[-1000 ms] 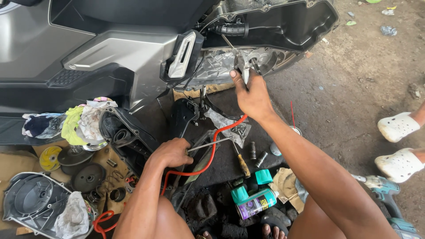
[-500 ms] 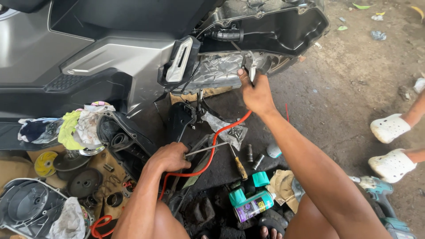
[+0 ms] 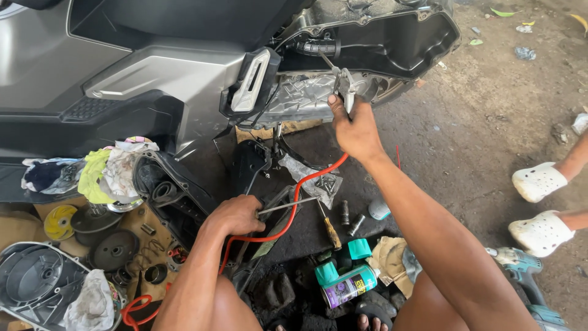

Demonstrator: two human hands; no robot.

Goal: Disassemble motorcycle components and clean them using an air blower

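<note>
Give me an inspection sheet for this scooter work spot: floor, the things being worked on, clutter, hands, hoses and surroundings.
Surface: dirty concrete floor, cardboard at left.
Job's things: scooter with its engine case open; metal rod; small metal part at the case.
Clutter: rags, discs, cover, spray can, screwdriver, sockets, power drill.
Hands: left hand grips the rod; right hand holds the metal part.
Cables: red hose runs across the floor.
Surroundings: another person's feet in white clogs at right.
</note>
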